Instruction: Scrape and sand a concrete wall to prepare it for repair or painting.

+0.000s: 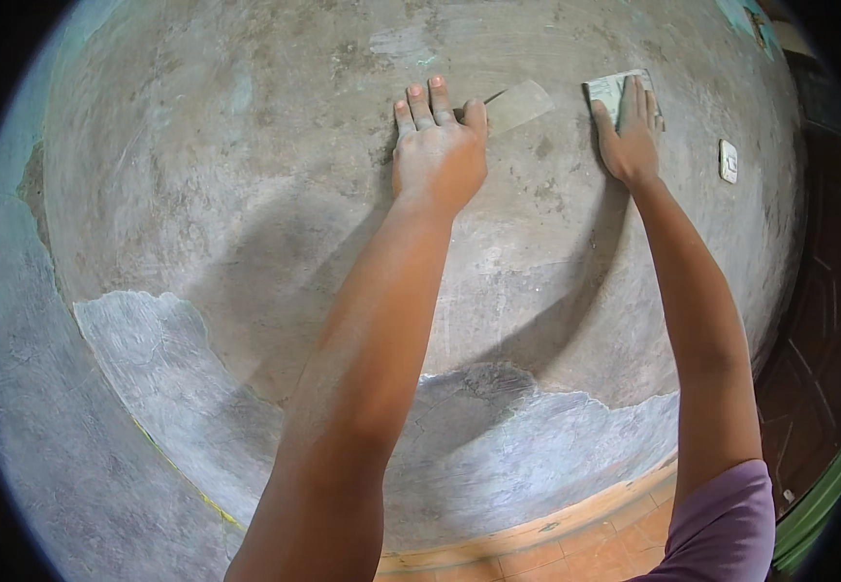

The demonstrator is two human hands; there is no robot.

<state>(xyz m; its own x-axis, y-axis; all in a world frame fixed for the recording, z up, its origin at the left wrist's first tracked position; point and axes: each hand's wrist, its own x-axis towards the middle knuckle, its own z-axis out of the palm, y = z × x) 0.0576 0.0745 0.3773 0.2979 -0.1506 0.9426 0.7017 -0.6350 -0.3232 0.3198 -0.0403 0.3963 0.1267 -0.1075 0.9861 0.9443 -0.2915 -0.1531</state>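
Observation:
My left hand (440, 160) rests on a bare grey wall (343, 233), its back dusted white. Three fingertips show past the knuckles, and the thumb lies against a pale, translucent scraper blade (524, 107) that sticks out to the right. The scraper's grip end is hidden under the hand. Farther right, my right hand (632, 136) presses a folded sheet (606, 90) flat to the wall. It is pale green-white with dark printed marks, like the back of sandpaper. The fingers lie over its face with the thumb apart on its left side.
A white wall switch (728, 161) sits right of my right hand. Ragged blue-grey paint (556, 427) covers the wall's lower part, and another painted wall (23, 388) meets it at left. Orange floor tiles (595, 553), a dark wooden door (818, 359) and green cloth (827, 514) are at lower right.

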